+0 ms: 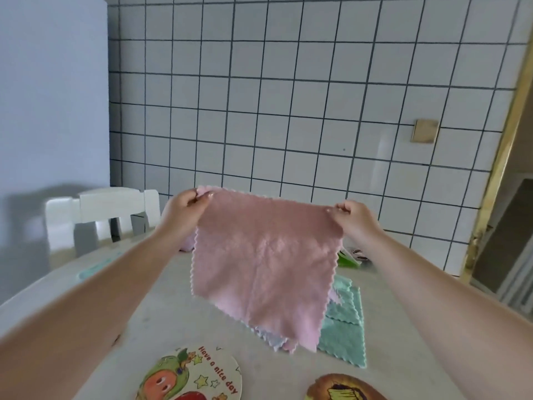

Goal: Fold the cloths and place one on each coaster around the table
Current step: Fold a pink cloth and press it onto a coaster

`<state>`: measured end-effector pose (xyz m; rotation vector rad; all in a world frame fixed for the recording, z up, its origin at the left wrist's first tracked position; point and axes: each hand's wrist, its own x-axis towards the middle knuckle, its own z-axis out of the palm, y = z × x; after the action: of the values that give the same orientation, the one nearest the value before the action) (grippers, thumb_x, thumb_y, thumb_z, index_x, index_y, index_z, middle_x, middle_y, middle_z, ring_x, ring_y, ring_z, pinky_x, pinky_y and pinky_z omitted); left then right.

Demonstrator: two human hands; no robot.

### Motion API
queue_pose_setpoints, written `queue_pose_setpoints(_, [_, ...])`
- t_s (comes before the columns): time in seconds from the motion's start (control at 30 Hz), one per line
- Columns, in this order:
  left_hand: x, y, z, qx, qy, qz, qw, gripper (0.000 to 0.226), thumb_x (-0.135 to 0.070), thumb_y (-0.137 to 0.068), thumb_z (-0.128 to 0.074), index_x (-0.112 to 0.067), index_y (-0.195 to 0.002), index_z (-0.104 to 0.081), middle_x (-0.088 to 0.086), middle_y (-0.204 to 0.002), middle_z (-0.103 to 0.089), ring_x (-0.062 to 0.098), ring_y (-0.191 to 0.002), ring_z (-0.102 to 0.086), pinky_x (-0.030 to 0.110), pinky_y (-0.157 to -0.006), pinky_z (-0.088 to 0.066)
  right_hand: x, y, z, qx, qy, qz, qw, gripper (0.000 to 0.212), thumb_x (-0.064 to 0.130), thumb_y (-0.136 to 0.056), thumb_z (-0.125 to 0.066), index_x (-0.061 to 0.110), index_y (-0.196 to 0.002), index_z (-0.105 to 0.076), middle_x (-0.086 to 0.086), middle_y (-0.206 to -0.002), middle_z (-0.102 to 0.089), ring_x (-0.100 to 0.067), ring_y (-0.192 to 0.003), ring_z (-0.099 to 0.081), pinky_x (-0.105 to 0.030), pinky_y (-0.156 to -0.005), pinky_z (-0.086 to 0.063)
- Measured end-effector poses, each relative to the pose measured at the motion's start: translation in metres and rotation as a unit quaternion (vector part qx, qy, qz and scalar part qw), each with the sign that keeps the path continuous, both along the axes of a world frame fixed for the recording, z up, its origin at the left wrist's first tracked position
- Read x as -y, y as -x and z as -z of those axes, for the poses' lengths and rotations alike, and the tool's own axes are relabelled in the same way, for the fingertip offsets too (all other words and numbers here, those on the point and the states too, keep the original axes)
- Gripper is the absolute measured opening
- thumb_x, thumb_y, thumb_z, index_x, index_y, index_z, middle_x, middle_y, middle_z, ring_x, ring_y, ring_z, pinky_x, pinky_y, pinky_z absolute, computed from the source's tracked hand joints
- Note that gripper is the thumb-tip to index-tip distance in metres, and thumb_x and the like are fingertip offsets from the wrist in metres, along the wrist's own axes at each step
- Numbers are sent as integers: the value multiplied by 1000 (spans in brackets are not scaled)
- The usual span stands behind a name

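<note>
A pink cloth (262,255) hangs unfolded in the middle of the frame, held up above the tabletop (150,313) by its two upper corners: the left hand (184,206) pinches the upper left corner between thumb and curled fingers, and the right hand (353,215) pinches the upper right corner the same way, so the top edge runs stretched between them. The cloth is a soft, fleecy square with zigzag-cut edges and faint crease lines; its lower corner dips to the lower centre of the frame, just in front of a stack of cloths (343,330) lying flat on the tabletop, teal on top with pale blue and pink edges showing beneath. In the bottom centre of the frame lies a round coaster (196,376) printed with cartoon fruit, stars and the words "Have a nice day"; a second, brownish coaster (343,388) sits at the bottom right, its picture unclear. Behind the right wrist a green object (347,259) is partly hidden. A white chair (101,215) stands at the tabletop's far left, before a white tiled wall (288,96).
</note>
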<state>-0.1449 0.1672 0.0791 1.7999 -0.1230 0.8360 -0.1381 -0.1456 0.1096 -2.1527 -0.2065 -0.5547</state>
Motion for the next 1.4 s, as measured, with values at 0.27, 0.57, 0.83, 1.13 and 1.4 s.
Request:
queue_pose_setpoints(0.27, [-13, 81, 8, 103, -60, -35, 992, 29, -21, -97, -44, -5, -73, -45, 1, -55, -33, 11, -49, -33, 27, -48, -30, -20, 43, 24, 22, -81, -108, 991, 29, 34, -91, -54, 18, -67, -51, 6, -60, -43, -12, -58, -40, -22, -54, -33])
queue_pose_setpoints(0.57, [-17, 172, 137, -45, -40, -63, 996, 35, -30, -93, -46, 2, -80, -51, 12, -64, -44, 15, -61, -42, 26, -55, -30, -10, 98, 133, -208, -99, -222, 947, 47, 56, -79, -58, 9, -83, -62, -14, -80, -58, -22, -73, -56, -35, -67, -43])
queue_pose_setpoints(0.83, [-21, 208, 194, -200, -18, -60, 978, 38, -38, -88, -55, -5, -70, -52, -7, -57, -44, 9, -55, -43, 28, -55, -32, -4, 121, 178, -304, -68, -258, 914, 38, 43, -75, -59, 5, -81, -58, 2, -61, -57, -8, -53, -50, -16, -48, -37])
queue_pose_setpoints(1.13, [-39, 195, 198, -236, -206, -110, 943, 33, -27, -90, -53, -20, -59, -43, -7, -48, -45, 4, -41, -42, 16, -40, -32, -21, 79, 196, -225, 79, -205, 949, 18, 43, -86, -57, 26, -84, -65, -7, -80, -66, -13, -71, -60, -23, -68, -43])
queue_pose_setpoints(1.4, [-55, 174, 197, -228, -301, -148, 914, 26, -35, -87, -51, -19, -66, -50, -5, -60, -60, 11, -45, -50, 24, -43, -36, -39, 46, 215, -173, 127, -152, 965, 16, 35, -87, -60, 21, -80, -64, -10, -80, -68, -28, -75, -64, -41, -71, -50])
